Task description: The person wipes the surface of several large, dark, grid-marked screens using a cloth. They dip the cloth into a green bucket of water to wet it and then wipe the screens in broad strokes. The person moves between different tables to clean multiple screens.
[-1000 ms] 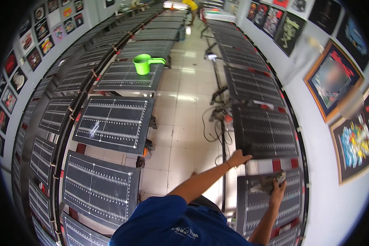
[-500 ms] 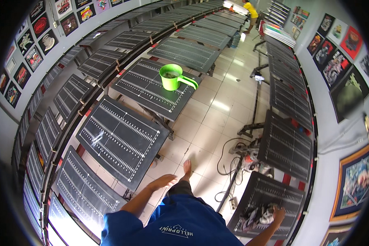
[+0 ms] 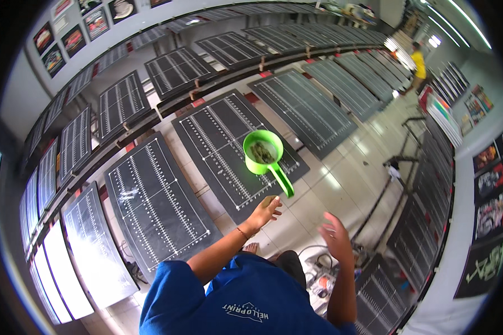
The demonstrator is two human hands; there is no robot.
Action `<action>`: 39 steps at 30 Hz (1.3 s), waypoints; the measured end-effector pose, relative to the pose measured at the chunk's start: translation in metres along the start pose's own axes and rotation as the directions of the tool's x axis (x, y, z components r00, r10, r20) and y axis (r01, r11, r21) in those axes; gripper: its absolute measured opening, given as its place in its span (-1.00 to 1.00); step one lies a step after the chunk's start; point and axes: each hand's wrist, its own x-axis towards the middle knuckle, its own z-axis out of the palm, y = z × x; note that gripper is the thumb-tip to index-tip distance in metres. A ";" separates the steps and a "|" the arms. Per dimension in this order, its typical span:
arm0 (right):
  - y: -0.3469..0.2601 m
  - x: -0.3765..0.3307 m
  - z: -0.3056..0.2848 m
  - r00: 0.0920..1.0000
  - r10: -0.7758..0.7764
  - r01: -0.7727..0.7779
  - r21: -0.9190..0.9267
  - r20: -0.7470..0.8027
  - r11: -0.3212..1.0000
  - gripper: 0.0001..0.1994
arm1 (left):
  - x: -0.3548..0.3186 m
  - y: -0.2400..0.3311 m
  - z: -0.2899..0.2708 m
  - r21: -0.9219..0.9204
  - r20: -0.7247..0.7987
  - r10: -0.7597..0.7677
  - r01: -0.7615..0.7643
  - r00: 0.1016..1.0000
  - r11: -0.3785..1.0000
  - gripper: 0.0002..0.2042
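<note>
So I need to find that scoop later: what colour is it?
Bright green; the scoop shows clearly in the head view, near the left hand.

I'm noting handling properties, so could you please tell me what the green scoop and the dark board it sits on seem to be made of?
The green scoop looks like moulded plastic: one uniform bright colour, a smooth, slightly glossy rim and a handle formed in one piece. The dark board has a flat matte black face with white ruled lines; whether that surface is rubber, coated metal or wood cannot be told. The left hand reaches toward the handle.

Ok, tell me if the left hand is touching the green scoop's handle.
Apart. The head view shows floor tile between the left hand and the handle end of the green scoop.
</note>
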 end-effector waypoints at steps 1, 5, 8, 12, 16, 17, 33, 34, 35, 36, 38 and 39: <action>-0.020 0.038 0.006 0.991 -0.088 0.088 0.006 0.105 0.996 -0.45 | 0.011 0.011 0.005 -0.062 -0.079 -0.025 0.020 0.997 0.998 -0.43; -0.083 0.180 0.040 0.831 -0.367 0.409 -0.012 0.418 0.912 -0.46 | 0.044 0.005 0.011 -0.312 -0.242 -0.001 -0.077 0.970 0.947 -0.47; -0.104 0.273 0.083 0.655 -0.512 0.627 -0.022 0.556 0.779 -0.47 | 0.062 0.008 0.027 -0.378 -0.384 -0.027 -0.131 0.923 0.916 -0.55; -0.069 0.360 0.155 0.561 -0.435 0.770 -0.250 0.705 0.587 -0.48 | 0.086 0.020 0.049 -0.487 -0.511 -0.108 -0.184 0.853 0.854 -0.73; -0.072 0.369 0.179 0.424 -0.093 0.803 -0.327 0.901 0.499 -0.52 | 0.101 0.019 0.062 -0.497 -0.663 -0.136 -0.297 0.736 0.816 -0.83; -0.069 0.372 0.181 0.395 -0.055 0.809 -0.319 0.917 0.493 -0.60 | 0.100 0.036 0.066 -0.432 -0.701 -0.155 -0.243 0.696 0.868 -0.85; -0.024 0.542 0.033 0.587 -0.234 0.773 -0.451 0.775 0.445 -0.81 | 0.236 0.137 0.106 0.083 -0.617 0.005 0.059 0.787 0.995 -0.65; -0.036 0.546 0.008 0.627 -0.191 0.738 -0.498 0.755 0.456 -0.75 | 0.257 0.138 0.110 0.126 -0.593 0.029 0.058 0.804 0.990 -0.65; -0.028 0.563 -0.008 0.659 -0.161 0.705 -0.528 0.735 0.473 -0.70 | 0.283 0.136 0.117 0.128 -0.594 0.043 0.042 0.803 0.991 -0.64; -0.014 0.579 -0.022 0.685 -0.128 0.673 -0.555 0.718 0.489 -0.63 | 0.308 0.133 0.125 0.128 -0.599 0.052 0.031 0.799 0.991 -0.62; 0.014 0.612 -0.049 0.641 -0.135 0.715 -0.523 0.756 0.464 -0.64 | 0.351 0.137 0.143 0.133 -0.605 0.035 0.058 0.795 0.989 -0.61; 0.025 0.625 -0.061 0.637 -0.120 0.722 -0.535 0.762 0.438 -0.66 | 0.370 0.139 0.153 0.125 -0.605 0.039 0.046 0.795 0.991 -0.61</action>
